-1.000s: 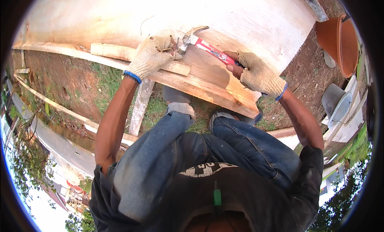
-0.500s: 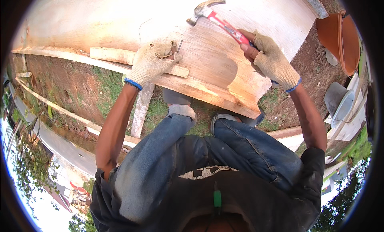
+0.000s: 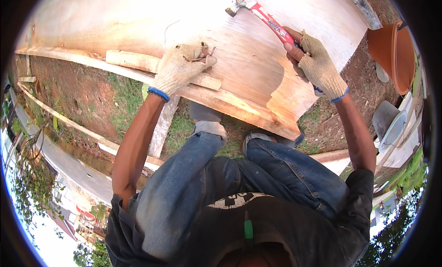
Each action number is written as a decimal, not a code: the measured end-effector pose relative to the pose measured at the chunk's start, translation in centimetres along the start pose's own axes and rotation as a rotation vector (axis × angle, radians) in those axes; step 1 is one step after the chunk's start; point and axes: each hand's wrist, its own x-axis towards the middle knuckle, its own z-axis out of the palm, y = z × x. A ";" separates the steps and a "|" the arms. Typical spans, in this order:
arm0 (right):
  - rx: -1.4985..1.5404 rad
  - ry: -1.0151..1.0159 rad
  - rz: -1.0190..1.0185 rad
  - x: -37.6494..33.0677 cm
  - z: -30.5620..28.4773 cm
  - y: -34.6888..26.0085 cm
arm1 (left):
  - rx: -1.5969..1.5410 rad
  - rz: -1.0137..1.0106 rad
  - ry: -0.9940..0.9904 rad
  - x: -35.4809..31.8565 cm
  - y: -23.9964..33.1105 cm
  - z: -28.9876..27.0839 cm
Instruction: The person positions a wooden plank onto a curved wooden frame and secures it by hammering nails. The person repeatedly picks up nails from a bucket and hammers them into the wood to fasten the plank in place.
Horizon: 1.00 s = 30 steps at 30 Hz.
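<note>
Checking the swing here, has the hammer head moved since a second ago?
Yes. The hammer in the right hand has risen up and away from the nail pinched by the left hand, toward the plywood sheet's far side.

Outdoor bldg site — plywood sheet (image 3: pixel 258 60), red dirt (image 3: pixel 69 87).

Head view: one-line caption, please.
Gloved left hand pinches a nail on a plywood sheet; right hand raises a claw hammer.

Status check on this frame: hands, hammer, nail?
Left hand pinching nail on plywood sheet. Right hand gripping hammer, raised. Nothing between.
</note>
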 end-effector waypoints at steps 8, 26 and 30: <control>-0.223 -0.139 0.018 0.1 0.7 0.0 | 0.097 0.091 0.042 -0.3 -0.3 0.1; -0.119 -0.032 0.086 -0.3 0.5 -0.7 | -0.098 0.086 0.104 -0.4 -0.6 0.6; -0.150 -0.036 0.092 -1.0 1.8 -1.7 | -0.055 0.082 0.125 -0.7 -0.3 0.7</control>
